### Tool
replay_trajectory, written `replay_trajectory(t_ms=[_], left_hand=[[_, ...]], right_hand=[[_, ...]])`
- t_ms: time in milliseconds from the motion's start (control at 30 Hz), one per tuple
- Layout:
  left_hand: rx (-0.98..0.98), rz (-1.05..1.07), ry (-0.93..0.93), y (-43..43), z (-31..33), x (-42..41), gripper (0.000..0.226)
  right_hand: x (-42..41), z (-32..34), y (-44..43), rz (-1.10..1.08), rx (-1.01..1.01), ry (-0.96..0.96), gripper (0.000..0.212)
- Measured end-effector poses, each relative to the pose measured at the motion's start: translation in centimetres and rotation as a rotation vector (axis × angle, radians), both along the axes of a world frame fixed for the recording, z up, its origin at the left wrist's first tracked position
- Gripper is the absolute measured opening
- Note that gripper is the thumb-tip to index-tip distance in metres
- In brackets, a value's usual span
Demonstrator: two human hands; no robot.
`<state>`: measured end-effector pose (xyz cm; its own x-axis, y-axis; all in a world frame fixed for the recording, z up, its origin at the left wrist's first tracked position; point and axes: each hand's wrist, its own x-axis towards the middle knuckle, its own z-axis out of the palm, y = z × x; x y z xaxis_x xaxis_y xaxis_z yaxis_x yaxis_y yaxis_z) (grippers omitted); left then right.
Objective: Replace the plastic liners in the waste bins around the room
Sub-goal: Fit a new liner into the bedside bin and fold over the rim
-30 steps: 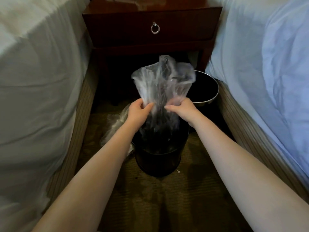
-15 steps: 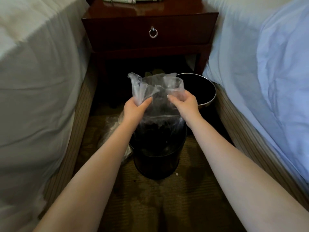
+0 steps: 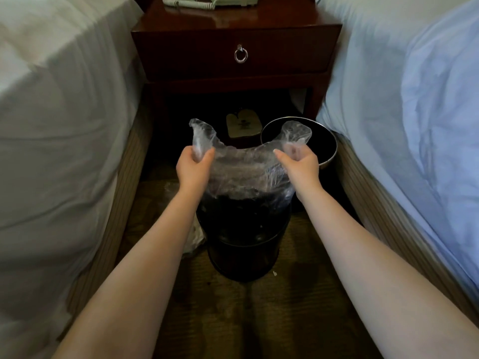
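Observation:
A clear plastic liner (image 3: 246, 172) hangs into a dark round waste bin (image 3: 243, 250) on the carpet between two beds. My left hand (image 3: 193, 169) grips the liner's left top edge and my right hand (image 3: 300, 164) grips its right top edge, holding the mouth stretched wide just above the bin's rim. The liner's lower part lies inside the bin. A second dark bin (image 3: 311, 141) with a silver rim stands behind and to the right, without a liner that I can see.
A crumpled clear bag (image 3: 191, 237) lies on the carpet left of the bin. A dark wooden nightstand (image 3: 233, 55) with a ring-pull drawer and a telephone (image 3: 207, 1) stands ahead. Beds (image 3: 59, 125) flank both sides. Slippers (image 3: 243, 125) sit under the nightstand.
The bunched liner, held upright with both hands close together, has been lowered and my hands have pulled apart sideways, spreading its mouth open over the bin.

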<state>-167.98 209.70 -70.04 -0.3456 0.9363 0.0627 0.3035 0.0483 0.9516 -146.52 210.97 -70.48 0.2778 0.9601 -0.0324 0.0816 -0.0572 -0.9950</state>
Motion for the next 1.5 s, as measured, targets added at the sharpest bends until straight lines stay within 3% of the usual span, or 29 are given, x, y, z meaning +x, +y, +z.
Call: replay_trajectory(t_ms=[167, 300, 367, 467, 567, 700, 833, 1033, 1100, 1200, 1300, 1433, 1500], left_hand=[[-0.141, 0.118, -0.028, 0.3, -1.7, -1.1, 0.029], [-0.194, 0.178, 0.068, 0.4, -2.0, -2.6, 0.032], [-0.16, 0.13, 0.085, 0.3, -1.5, -2.3, 0.025], [-0.114, 0.003, 0.05, 0.1, -0.6, -1.0, 0.014], [-0.088, -0.111, 0.097, 0.1, 0.7, 0.4, 0.013], [0.046, -0.254, 0.139, -0.2, 3.4, 1.8, 0.009], [0.11, -0.345, 0.097, -0.6, 5.7, 1.9, 0.01], [0.039, -0.132, 0.083, -0.5, 4.2, -0.1, 0.01], [-0.01, -0.041, 0.118, -0.1, 3.0, -1.1, 0.013], [-0.078, 0.156, 0.231, 0.0, 2.0, -1.7, 0.044], [-0.05, 0.178, 0.316, 0.4, 2.5, -0.7, 0.039], [-0.381, -0.1, -0.02, 0.6, 3.9, 2.2, 0.062], [-0.47, -0.128, -0.102, 0.8, 3.5, 3.1, 0.059]], right_hand=[[0.7, -1.2, -0.8, -0.062, -0.039, -0.235, 0.026], [2.3, -2.4, -1.4, -0.123, -0.13, -0.49, 0.017], [2.0, -1.8, -1.5, -0.145, -0.111, -0.649, 0.035], [0.3, -0.4, -1.4, -0.121, 0.093, -0.898, 0.068], [-2.1, 1.5, -1.5, -0.015, 0.243, -0.815, 0.074], [-3.9, 4.2, -0.8, 0.402, 0.098, -0.456, 0.08], [-3.9, 3.8, -0.1, 0.594, -0.01, -0.519, 0.076], [-2.2, 2.1, 0.2, 0.55, -0.167, -0.898, 0.019], [-1.6, 2.0, 0.2, 0.525, -0.195, -0.985, 0.018], [-1.1, 2.4, 0.2, 0.408, -0.122, -1.089, 0.016], [-1.4, 3.0, 0.1, 0.308, 0.018, -1.076, 0.016], [-3.2, 4.1, -0.6, 0.331, 0.18, -1.161, 0.015], [-4.1, 4.1, -1.2, 0.382, 0.245, -1.228, 0.014]])
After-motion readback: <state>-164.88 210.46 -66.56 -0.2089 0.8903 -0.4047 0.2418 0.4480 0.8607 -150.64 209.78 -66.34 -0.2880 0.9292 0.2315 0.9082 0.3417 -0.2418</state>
